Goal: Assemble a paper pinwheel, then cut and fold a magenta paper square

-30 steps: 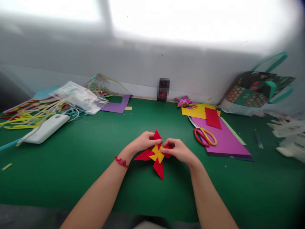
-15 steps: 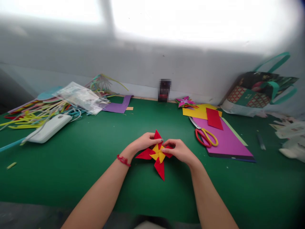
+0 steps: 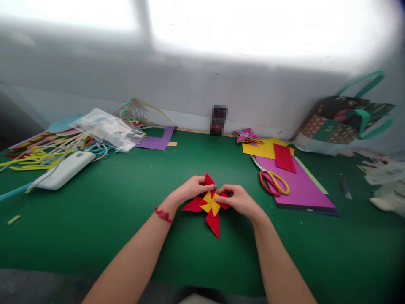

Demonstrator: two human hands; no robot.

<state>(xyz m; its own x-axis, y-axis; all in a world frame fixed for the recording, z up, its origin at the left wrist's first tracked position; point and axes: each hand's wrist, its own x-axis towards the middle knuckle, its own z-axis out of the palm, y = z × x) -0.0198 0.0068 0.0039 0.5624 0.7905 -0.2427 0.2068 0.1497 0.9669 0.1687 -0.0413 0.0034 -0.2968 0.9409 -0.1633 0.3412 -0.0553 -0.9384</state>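
Observation:
A folded paper star, red at its points and yellow in the middle, is between my hands just above or on the green table. My left hand, with a red cord bracelet at the wrist, pinches the star's far red point. From the other side, my right hand closes on the right red point, its fingertips at the edge of the yellow centre. The left and near points stick out free. My right fingers hide part of the right point.
Scissors with red and yellow handles lie on purple paper at right. Behind are yellow paper and folded stars. A patterned bag stands back right. Colourful strips and a white device lie left.
The star has turned very slightly, its near point shifting a little to the right. Both hands keep the same hold on it.

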